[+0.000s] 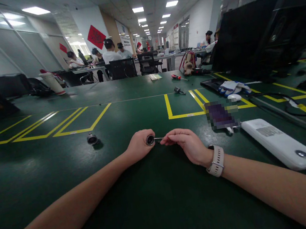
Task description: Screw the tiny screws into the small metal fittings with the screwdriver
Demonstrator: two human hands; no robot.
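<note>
Two bare forearms, left (77, 205) and right (275, 180), come in from the lower corners over the green bench (163, 210); a pale watch (216, 161) sits on the right wrist. The left hand (140, 146) has its fingers curled round a metal part (150, 140), round open end towards the camera, out over the bench between the forearms. The right hand (189, 145) has its fingers drawn narrow, tips pinched on a thin rod (158, 138) that reaches to the part; whether it enters cannot be told.

Grey print on the white pack (281, 144) is too small to read, as are the pale labels on the yellow tape (139, 123). The red wall sign (96, 37) bears a mark, also illegible.

A second metal piece (92, 139) stands left of the hands, with green surface between. On the right, the pack, a blurred-out item (220, 115) and cables (275, 109) crowd the space beside the right forearm. Beyond the tape lies a screwdriver (176, 76), well short of the far edge's left-hand bottle (53, 83).
</note>
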